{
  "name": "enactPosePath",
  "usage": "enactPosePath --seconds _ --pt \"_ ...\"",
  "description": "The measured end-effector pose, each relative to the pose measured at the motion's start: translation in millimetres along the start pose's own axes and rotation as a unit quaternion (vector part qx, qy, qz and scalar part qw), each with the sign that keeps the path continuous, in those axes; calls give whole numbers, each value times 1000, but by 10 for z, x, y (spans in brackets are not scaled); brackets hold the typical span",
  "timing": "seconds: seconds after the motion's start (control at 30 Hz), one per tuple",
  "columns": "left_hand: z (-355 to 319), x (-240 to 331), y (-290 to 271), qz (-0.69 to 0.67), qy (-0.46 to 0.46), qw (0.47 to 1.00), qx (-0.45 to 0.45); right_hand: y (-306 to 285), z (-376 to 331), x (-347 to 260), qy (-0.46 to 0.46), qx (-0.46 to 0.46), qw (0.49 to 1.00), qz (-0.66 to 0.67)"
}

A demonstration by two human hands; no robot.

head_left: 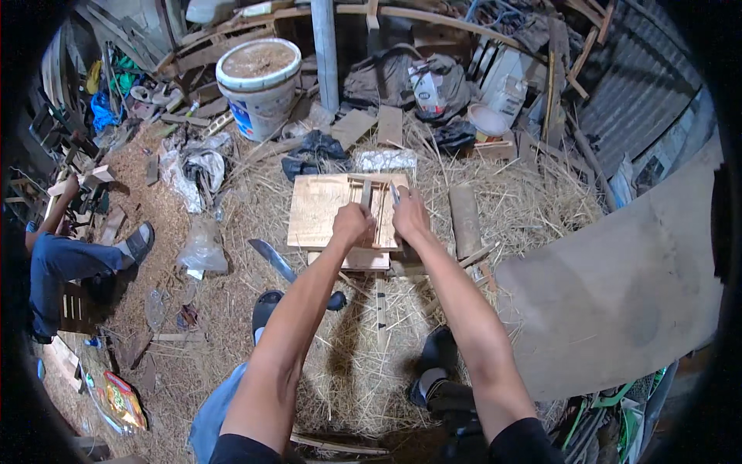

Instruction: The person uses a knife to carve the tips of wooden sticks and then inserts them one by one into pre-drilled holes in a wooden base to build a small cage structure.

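While the left hand clenches a strip on the board, the right hand pinches a slim tool near the board's right edge.

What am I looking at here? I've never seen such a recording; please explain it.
No machine here: these are a person's bare hands, seen from above by a head-worn fisheye camera, so straight edges bend. A pale wooden board sits above the straw-covered floor. The left hand grips or presses a narrow strip on it; I cannot tell which. The right hand holds a slim, pen-like tool. Nearby are a curved blade and a white bucket; a co-worker sits at left.
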State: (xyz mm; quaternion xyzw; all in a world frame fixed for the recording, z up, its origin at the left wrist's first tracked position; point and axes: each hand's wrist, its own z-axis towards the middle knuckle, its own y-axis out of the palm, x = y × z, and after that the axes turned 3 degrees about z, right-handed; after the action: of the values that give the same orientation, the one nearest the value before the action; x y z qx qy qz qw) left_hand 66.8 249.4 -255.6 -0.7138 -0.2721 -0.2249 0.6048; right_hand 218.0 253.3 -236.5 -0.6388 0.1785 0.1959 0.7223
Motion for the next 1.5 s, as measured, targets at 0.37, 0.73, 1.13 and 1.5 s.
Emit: enactPosePath --seconds 0.37,0.73,1.13,1.5 --pt "-1422 677 -1414 -17 189 979 70 -1580 -518 -951 -415 226 864 -175" --pt "-2292 1027 -1903 -280 81 956 -22 -3352 -865 -1206 -479 208 777 -352" --pt "-2306 748 -1908 -123 152 957 216 -2830 -1552 -1129 -18 75 844 531" --pt "-2365 839 -1795 38 361 927 96 -2445 -1770 -1264 77 -119 779 611"
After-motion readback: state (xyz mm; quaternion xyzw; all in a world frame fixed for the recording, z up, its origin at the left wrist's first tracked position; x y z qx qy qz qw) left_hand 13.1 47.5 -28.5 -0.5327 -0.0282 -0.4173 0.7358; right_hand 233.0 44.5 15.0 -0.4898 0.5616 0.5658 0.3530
